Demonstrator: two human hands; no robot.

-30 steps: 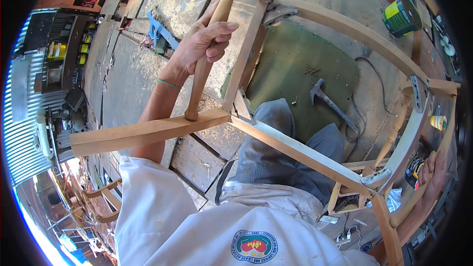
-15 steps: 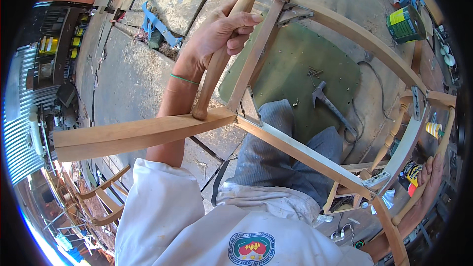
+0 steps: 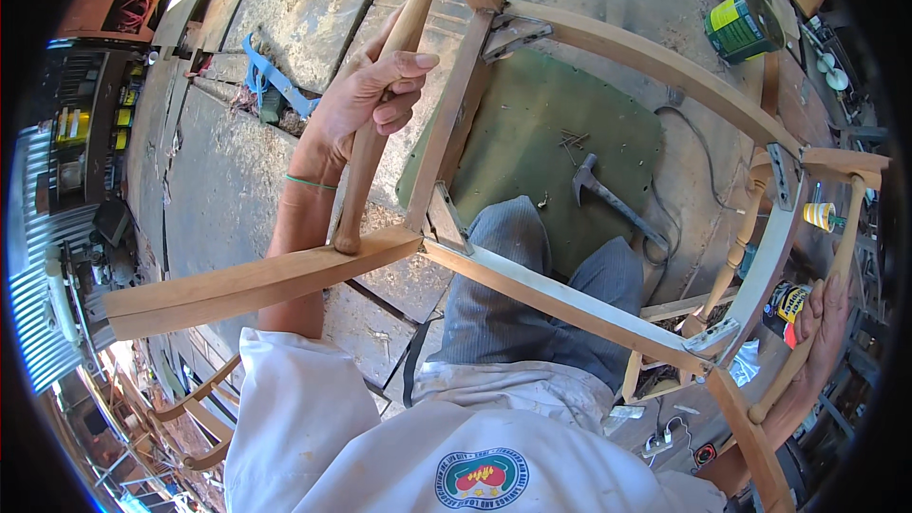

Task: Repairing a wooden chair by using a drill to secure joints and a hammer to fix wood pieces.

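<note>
A bare wooden chair frame (image 3: 556, 301) is held up in front of my body, with square rails, legs and turned round bars. My left hand (image 3: 372, 104) is closed round a turned bar (image 3: 412, 24) on the frame's left side, beside a thick leg (image 3: 266, 269). On the far right, my right hand (image 3: 823, 332) wraps round another turned bar (image 3: 848, 239). Corner brackets (image 3: 518, 36) sit in the frame's corners. Through its opening I see a claw hammer (image 3: 613, 195) lying by my knees, partly on a green panel (image 3: 532, 123).
Several loose nails (image 3: 573, 140) lie on the green panel. A dark cord (image 3: 708, 157) curls beside it. Beyond stands a green and yellow can (image 3: 744, 26). Blue strapping (image 3: 275, 81) lies at the left, and curved wooden pieces (image 3: 195, 404) rest at the lower left.
The whole view has shifted a little, so the floor things appear farther left. The frame's left side sits slightly lower in view. Both hands keep their hold on the bars.
</note>
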